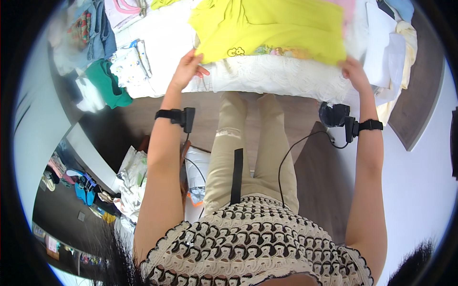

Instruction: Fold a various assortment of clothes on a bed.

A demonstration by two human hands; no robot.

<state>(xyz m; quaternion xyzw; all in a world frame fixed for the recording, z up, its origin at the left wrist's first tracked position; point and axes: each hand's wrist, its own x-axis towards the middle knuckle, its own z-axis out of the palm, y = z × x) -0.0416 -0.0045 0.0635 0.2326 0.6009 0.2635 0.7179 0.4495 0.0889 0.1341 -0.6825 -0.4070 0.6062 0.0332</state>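
A bright yellow garment [272,26] lies spread on a white bed [276,76] in front of me. My left hand [187,69] pinches its lower left corner at the bed's edge. My right hand [354,71] grips its lower right corner. Both arms reach forward over my legs, each with a black strap and a small device at the wrist. A patterned piece of cloth [279,50] shows just under the yellow hem.
Folded clothes lie on the bed's left part: a white dotted piece [130,64], a green one [109,83], blue ones [98,28]. White folded fabric [389,52] is stacked at the right. More clothes are heaped on the dark floor [131,183] at my left.
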